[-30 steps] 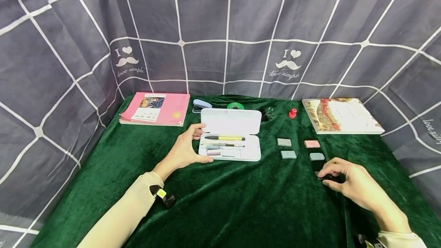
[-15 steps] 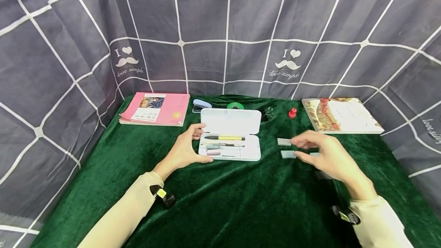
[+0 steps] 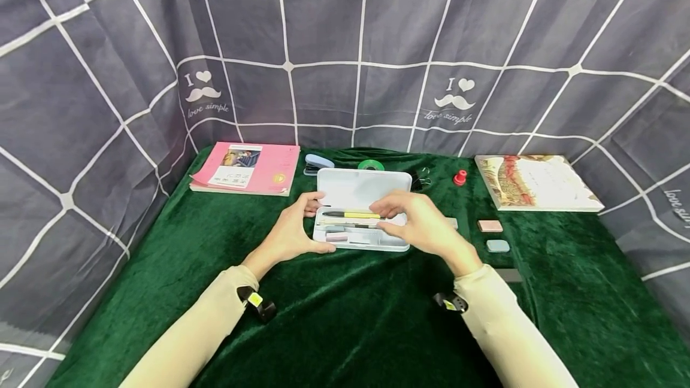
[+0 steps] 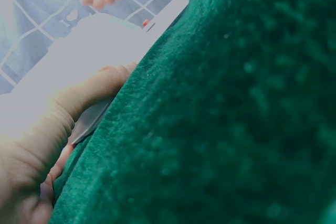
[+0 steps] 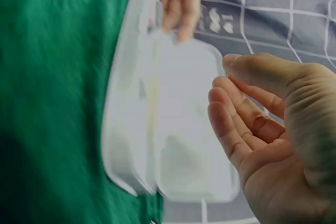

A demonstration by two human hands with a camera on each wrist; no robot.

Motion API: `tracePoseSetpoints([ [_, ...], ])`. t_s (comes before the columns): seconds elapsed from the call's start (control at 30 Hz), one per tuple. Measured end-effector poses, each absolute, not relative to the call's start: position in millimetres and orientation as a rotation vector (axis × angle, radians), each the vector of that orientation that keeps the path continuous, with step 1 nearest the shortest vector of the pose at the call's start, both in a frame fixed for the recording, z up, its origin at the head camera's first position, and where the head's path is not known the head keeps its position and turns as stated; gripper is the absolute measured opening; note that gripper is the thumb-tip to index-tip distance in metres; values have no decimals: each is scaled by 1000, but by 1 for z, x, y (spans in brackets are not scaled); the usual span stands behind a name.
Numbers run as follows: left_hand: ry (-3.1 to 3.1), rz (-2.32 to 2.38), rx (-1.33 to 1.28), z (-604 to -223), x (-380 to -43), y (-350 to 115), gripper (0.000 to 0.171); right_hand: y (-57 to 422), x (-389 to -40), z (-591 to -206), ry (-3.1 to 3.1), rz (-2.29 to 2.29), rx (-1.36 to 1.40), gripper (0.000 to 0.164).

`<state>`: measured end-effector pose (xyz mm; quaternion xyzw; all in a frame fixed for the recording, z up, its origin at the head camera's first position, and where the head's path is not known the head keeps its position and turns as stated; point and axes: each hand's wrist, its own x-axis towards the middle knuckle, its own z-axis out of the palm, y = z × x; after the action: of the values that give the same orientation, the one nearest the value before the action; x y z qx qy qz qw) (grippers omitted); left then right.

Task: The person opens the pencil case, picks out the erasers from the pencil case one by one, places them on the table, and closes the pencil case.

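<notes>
A white pencil case lies with its lid raised on the green cloth. Inside are a yellow-and-black pen, a slimmer pen and a small pinkish block. My left hand grips the case's left end, thumb along the front edge, fingers behind. Over the case's right half hovers my right hand; in the right wrist view its fingers are loosely bent and hold nothing. Right of it lie a pink block, a blue-grey block and a dark flat piece.
A grey block is partly covered by the right hand. Along the back stand a stapler, green tape, a black binder clip and a red peg-like piece. A pink book and a pale book flank them.
My right hand has left the dark flat piece at the right and moved left, past the blocks, to above the pencil case. The left hand keeps its grip on the case.
</notes>
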<state>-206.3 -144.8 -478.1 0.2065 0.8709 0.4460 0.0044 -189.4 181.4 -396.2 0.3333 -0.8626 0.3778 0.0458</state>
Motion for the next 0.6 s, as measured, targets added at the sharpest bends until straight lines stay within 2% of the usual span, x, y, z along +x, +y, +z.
tracePoseSetpoints([
  [0.3,2718,1409,744,-478,-211,-142,115,156,-190,-423,-2745,1157,1172,18],
  [0.6,2725,1406,723,-479,-209,-144,115,150,-192,-427,-2685,939,1338,19],
])
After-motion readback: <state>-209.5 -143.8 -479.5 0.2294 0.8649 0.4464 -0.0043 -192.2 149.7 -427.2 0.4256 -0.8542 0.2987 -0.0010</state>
